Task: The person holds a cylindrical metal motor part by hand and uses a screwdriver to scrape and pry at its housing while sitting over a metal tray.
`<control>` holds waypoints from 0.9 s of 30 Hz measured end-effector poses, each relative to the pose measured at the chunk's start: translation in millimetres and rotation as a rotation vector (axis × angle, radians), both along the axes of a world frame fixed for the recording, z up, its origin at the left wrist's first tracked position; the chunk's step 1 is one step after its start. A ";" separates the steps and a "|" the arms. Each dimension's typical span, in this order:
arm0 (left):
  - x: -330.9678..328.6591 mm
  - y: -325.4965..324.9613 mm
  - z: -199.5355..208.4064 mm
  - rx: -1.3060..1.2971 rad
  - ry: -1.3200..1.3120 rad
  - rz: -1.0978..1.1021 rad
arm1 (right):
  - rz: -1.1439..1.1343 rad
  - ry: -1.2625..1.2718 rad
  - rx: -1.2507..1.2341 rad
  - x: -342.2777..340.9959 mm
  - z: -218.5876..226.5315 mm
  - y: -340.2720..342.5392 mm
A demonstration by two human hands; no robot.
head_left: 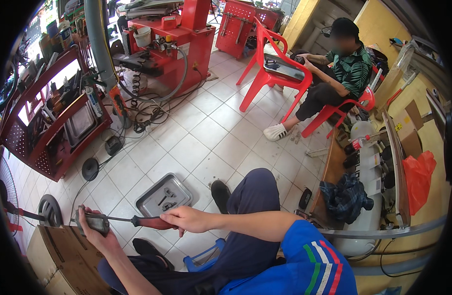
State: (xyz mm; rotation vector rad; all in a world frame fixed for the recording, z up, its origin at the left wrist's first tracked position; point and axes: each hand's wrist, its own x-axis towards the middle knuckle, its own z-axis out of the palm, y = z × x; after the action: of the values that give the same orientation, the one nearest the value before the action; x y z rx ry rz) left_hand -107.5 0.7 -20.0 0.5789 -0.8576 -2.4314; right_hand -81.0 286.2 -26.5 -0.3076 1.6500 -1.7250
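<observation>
My left hand [102, 242] is closed around a dirty grey metal part [99, 224], blocky in shape, at the lower left. In my right hand [192, 219] is a screwdriver [154, 223] with a red and black handle. Its long shaft points left and reaches the metal part; whether the tip sits inside or against it I cannot tell. Just beyond the screwdriver, a shallow metal tray [188, 195] lies on the tiled floor, holding several small metal pieces [168, 199].
A cardboard box [71, 250] stands beside my left arm. Cables and a round black disc [90, 169] lie on the floor near a red tool cart [44, 157]. Across the room, a person [351, 64] sits beside a red plastic chair [280, 69], handling a dark object.
</observation>
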 end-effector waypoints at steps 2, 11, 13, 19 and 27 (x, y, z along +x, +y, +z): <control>-0.9 3.5 1.1 -0.017 -0.030 0.034 | -0.048 0.118 -0.023 3.7 -1.6 -0.3; 4.8 -2.8 2.1 0.003 0.043 -0.058 | 0.013 -0.099 -0.020 -3.8 2.6 0.7; 3.1 -6.9 -3.3 -0.024 0.041 -0.049 | -0.044 -0.033 -0.027 -0.7 7.5 -0.6; 2.5 1.8 4.0 -0.022 0.045 -0.032 | -0.058 0.031 -0.141 3.1 2.5 1.9; 3.2 -2.7 2.7 0.001 0.003 -0.011 | -0.136 0.185 -0.096 9.8 -1.7 -6.7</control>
State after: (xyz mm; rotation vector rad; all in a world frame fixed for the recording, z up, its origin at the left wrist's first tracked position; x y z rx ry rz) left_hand -104.3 -2.0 -17.2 0.5718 -0.8609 -2.4420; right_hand -71.2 279.5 -28.1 -0.4194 1.7573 -1.9303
